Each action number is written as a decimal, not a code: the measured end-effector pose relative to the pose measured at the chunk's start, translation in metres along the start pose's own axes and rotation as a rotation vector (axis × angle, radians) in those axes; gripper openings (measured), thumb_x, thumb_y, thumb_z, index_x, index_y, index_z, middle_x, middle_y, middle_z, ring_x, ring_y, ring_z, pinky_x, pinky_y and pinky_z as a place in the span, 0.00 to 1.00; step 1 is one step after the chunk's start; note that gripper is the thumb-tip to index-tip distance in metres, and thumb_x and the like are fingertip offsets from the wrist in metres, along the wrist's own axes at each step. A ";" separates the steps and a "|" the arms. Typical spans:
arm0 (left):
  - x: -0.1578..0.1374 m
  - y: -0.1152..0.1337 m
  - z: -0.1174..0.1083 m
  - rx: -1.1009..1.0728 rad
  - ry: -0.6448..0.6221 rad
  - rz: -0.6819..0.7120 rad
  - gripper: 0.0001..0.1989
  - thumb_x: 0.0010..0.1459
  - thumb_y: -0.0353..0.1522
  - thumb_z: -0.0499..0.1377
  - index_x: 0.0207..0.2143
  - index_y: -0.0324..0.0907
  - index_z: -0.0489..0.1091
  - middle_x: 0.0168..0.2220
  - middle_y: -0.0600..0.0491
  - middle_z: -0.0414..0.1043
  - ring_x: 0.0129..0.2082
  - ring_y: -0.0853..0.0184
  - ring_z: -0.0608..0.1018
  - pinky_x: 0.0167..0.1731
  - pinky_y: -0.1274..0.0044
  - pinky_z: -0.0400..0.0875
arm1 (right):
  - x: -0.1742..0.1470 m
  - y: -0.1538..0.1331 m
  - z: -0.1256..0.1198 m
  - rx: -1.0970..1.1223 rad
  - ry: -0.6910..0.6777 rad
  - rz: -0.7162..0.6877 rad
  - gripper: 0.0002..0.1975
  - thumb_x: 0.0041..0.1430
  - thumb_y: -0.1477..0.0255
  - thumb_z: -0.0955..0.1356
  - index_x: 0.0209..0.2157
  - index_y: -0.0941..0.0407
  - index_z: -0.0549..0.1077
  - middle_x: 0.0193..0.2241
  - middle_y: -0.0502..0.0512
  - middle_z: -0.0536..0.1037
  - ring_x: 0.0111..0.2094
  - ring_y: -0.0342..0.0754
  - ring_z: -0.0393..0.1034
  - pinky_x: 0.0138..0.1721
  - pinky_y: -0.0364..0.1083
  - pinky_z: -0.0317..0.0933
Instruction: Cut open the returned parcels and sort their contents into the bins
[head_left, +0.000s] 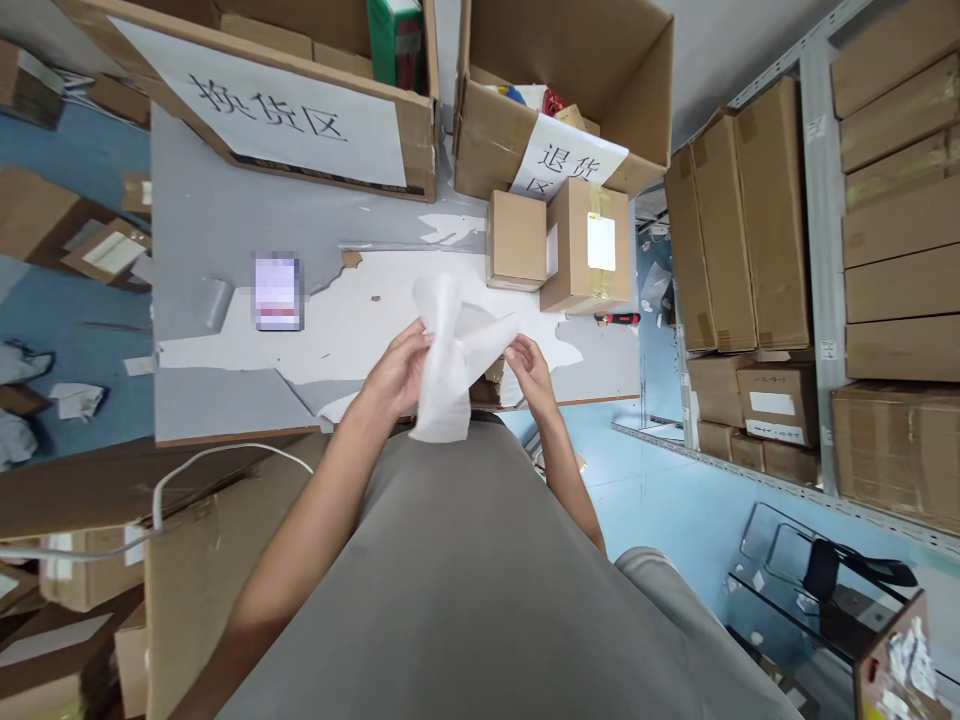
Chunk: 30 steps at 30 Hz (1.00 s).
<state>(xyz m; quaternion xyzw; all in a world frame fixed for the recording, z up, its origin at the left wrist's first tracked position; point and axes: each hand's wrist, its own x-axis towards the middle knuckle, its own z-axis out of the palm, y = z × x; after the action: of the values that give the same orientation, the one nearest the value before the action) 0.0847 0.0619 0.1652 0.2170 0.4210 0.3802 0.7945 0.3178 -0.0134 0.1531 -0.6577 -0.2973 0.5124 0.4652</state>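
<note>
A sheet of thin white packing foam (444, 375) hangs folded between my hands, over the near edge of the table. My left hand (405, 368) grips its left side, with the fingertips partly behind the sheet. At the right, my right hand (529, 368) pinches the corner that sticks out toward it. Part of a brown cardboard piece (491, 380) shows below the sheet, mostly hidden by it. Whether anything is wrapped inside the foam, I cannot tell.
Two closed cardboard boxes, a small one (517, 240) and a larger one (589, 245), stand at the table's right. Near them lies a red-and-black cutter (619, 319). Two open labelled cartons (330, 140) (630, 90) line the back. A blurred phone-like rectangle (277, 292) lies left. Loaded shelving (817, 250) stands right.
</note>
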 end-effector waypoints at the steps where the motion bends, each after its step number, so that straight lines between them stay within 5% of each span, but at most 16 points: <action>1: -0.001 0.004 -0.005 -0.012 -0.001 -0.018 0.27 0.54 0.41 0.76 0.54 0.43 0.80 0.37 0.51 0.83 0.39 0.55 0.88 0.38 0.71 0.85 | -0.003 0.001 -0.002 0.004 -0.016 0.040 0.44 0.51 0.38 0.84 0.60 0.49 0.78 0.63 0.62 0.84 0.67 0.59 0.78 0.73 0.59 0.73; 6: -0.001 0.001 -0.015 -0.007 0.037 0.054 0.30 0.51 0.37 0.76 0.57 0.45 0.76 0.39 0.54 0.82 0.39 0.60 0.86 0.41 0.73 0.84 | -0.031 -0.013 0.004 0.057 -0.238 0.034 0.45 0.62 0.35 0.80 0.71 0.44 0.74 0.64 0.58 0.83 0.61 0.56 0.82 0.67 0.59 0.80; 11: -0.004 -0.017 -0.015 0.284 0.152 0.246 0.30 0.52 0.36 0.74 0.57 0.48 0.73 0.33 0.59 0.74 0.35 0.65 0.80 0.39 0.76 0.77 | -0.058 -0.028 0.031 -0.184 -0.366 -0.180 0.66 0.56 0.43 0.86 0.86 0.41 0.56 0.76 0.62 0.72 0.70 0.61 0.75 0.71 0.60 0.77; 15: -0.012 -0.024 -0.021 0.600 0.123 0.379 0.14 0.55 0.38 0.69 0.44 0.44 0.79 0.34 0.55 0.73 0.32 0.65 0.75 0.34 0.75 0.71 | -0.060 -0.018 0.049 -0.639 -0.333 -0.384 0.37 0.82 0.65 0.70 0.86 0.39 0.61 0.85 0.60 0.57 0.74 0.57 0.71 0.73 0.59 0.74; 18: -0.016 -0.023 -0.033 0.895 0.017 0.344 0.07 0.56 0.34 0.67 0.37 0.44 0.81 0.32 0.55 0.72 0.31 0.64 0.74 0.34 0.74 0.68 | -0.047 -0.013 0.051 -0.930 -0.369 -0.479 0.30 0.83 0.77 0.63 0.77 0.44 0.77 0.77 0.61 0.73 0.72 0.57 0.73 0.75 0.59 0.71; 21: -0.021 -0.020 -0.049 1.169 -0.088 0.254 0.05 0.60 0.33 0.65 0.36 0.45 0.82 0.32 0.53 0.76 0.31 0.61 0.77 0.36 0.72 0.67 | -0.032 -0.014 0.052 -1.157 -0.449 -0.550 0.21 0.84 0.75 0.66 0.66 0.48 0.86 0.68 0.64 0.82 0.70 0.60 0.72 0.73 0.61 0.69; 24: -0.025 -0.018 -0.063 1.307 -0.106 0.227 0.08 0.66 0.35 0.65 0.40 0.46 0.86 0.37 0.49 0.82 0.35 0.56 0.81 0.40 0.70 0.71 | -0.017 -0.011 0.063 -1.371 -0.526 -0.474 0.18 0.85 0.75 0.66 0.57 0.54 0.89 0.61 0.69 0.85 0.65 0.62 0.77 0.66 0.60 0.72; 30: -0.023 -0.019 -0.094 1.309 0.127 0.207 0.21 0.71 0.41 0.62 0.58 0.45 0.87 0.49 0.46 0.87 0.37 0.56 0.84 0.50 0.67 0.78 | 0.021 0.019 0.096 -1.398 -0.528 -0.026 0.19 0.73 0.88 0.68 0.56 0.64 0.88 0.56 0.75 0.90 0.54 0.61 0.88 0.59 0.55 0.78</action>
<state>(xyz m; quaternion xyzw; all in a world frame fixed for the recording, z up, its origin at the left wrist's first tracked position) 0.0060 0.0345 0.1127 0.6711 0.5878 0.1324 0.4319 0.2313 0.0270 0.1233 -0.6519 -0.6631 0.3393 -0.1422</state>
